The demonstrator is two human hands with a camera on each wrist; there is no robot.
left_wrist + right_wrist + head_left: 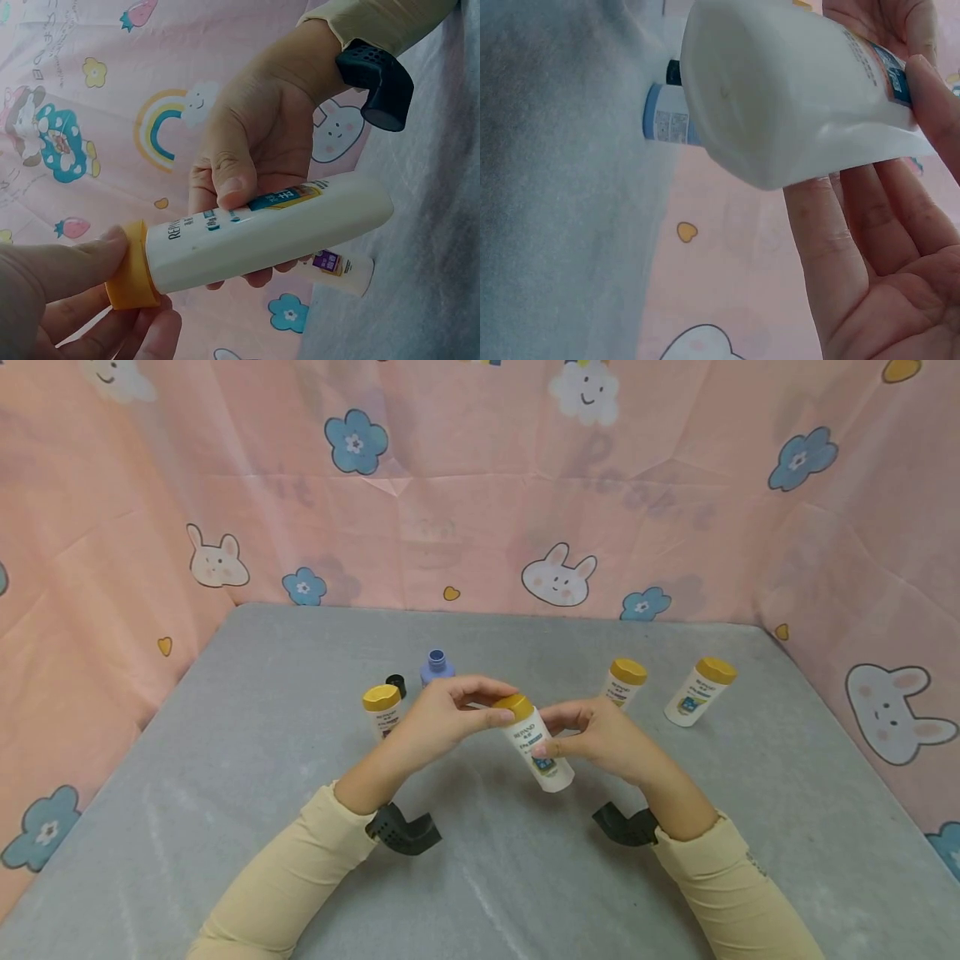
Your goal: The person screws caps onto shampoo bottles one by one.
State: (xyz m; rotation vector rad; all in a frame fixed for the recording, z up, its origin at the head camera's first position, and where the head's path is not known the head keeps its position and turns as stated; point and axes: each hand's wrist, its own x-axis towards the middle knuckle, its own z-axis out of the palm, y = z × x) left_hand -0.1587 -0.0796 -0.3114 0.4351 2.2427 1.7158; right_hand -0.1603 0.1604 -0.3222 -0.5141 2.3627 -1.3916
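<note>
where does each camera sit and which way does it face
Head: worn on the head, facing forward and down at the table; left hand, right hand, sleeves.
Left wrist: worn there, facing the white bottle; both hands, right sleeve.
Right wrist: worn there, facing the bottle's base; both hands.
Wrist views share that bottle.

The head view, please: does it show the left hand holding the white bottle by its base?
No, the left hand pinches the yellow cap.
</note>
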